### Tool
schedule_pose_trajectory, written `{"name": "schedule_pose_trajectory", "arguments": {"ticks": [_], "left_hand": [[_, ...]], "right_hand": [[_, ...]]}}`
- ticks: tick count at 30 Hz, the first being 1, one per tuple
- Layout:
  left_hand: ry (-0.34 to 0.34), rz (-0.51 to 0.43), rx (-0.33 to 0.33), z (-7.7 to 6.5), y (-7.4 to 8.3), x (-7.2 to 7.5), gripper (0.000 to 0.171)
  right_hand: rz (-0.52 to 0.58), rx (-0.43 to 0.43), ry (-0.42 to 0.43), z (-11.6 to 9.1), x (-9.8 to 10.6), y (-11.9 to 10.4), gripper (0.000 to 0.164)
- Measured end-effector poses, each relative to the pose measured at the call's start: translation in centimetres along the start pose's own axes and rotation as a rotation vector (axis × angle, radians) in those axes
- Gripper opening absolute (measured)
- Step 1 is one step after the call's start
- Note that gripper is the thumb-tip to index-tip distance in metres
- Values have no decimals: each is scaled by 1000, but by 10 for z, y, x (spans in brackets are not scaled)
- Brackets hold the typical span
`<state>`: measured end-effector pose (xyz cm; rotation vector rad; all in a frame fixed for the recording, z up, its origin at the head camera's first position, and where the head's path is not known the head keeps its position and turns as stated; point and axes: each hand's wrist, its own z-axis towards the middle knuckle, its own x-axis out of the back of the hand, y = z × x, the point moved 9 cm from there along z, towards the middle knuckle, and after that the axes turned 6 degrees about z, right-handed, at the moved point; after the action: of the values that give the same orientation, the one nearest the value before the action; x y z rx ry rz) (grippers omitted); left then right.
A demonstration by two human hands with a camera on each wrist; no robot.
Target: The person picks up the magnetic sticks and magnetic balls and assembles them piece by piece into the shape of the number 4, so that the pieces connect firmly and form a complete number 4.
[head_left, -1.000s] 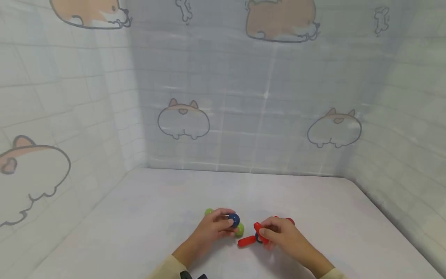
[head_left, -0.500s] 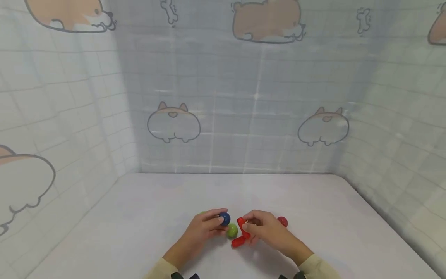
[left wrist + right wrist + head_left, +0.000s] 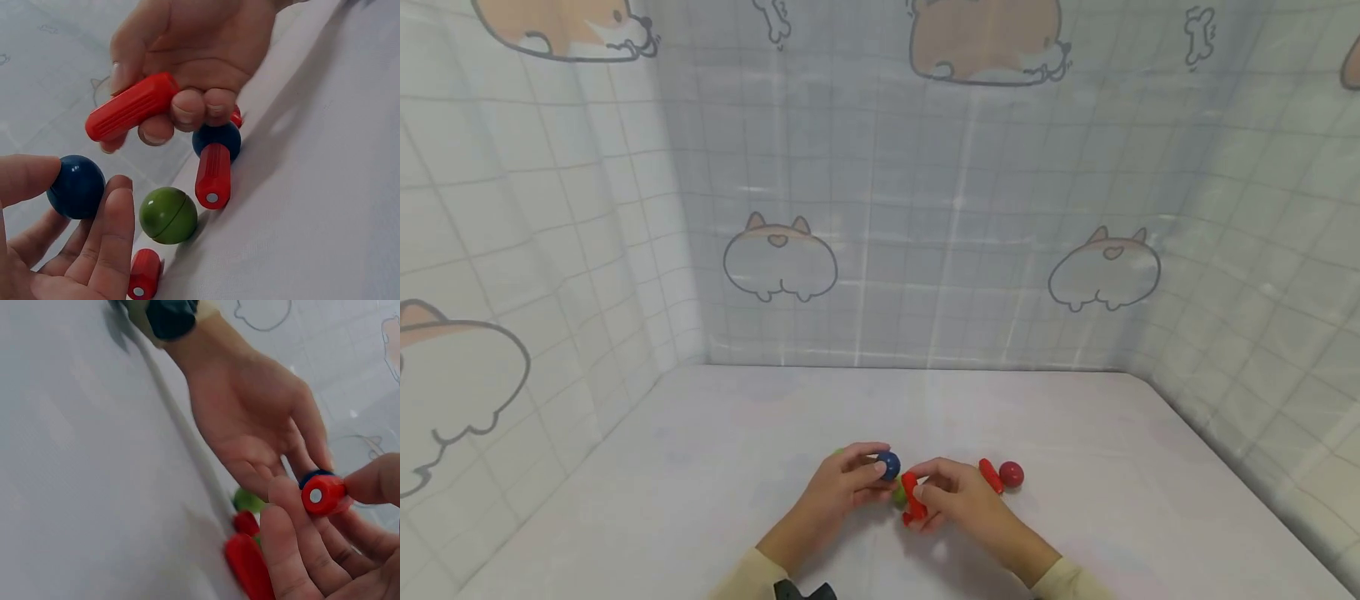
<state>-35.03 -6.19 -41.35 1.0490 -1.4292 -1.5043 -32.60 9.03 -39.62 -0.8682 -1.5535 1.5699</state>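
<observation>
A white table (image 3: pixel 737 475) with a faintly mottled top fills the lower part of the head view, enclosed at the far, left and right sides by pale sheeting (image 3: pixel 887 325) printed with thin grid lines, bones and cartoon dogs (image 3: pixel 780 262). Everything handled sits around the near middle of the table. The left hand (image 3: pixel 842 490) pinches a blue ball (image 3: pixel 889 465) between thumb and fingers, on the side facing the other hand. The right hand (image 3: pixel 961 493) grasps a red rod (image 3: pixel 913 495) at its left side, tilted and raised near the blue ball; the left wrist view shows a gap between the two. Below these, a green ball (image 3: pixel 168 215) rests on the table between the hands. Near it in that view lies a second red rod (image 3: pixel 213 178), a pale round spot on its end, set against another blue ball (image 3: pixel 216 139). A further red rod (image 3: pixel 145 274) lies beside the left hand, partly hidden by its fingers. Just past the right hand, toward the right, one more red rod (image 3: pixel 991 476) lies next to a dark red ball (image 3: pixel 1011 474). Pale sleeves (image 3: pixel 1067 581) cover both forearms.
</observation>
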Motion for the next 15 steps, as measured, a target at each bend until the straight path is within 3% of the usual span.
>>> {"name": "schedule_pose_trajectory", "arguments": {"ticks": [5,15], "left_hand": [[35,-15,-8,-1,0,4,45],[77,-8,-53,1,2,8,52]], "right_hand": [[68,-21,-29,-1,-13,7,31],[242,-37,9,-4,-22,13,36]]}}
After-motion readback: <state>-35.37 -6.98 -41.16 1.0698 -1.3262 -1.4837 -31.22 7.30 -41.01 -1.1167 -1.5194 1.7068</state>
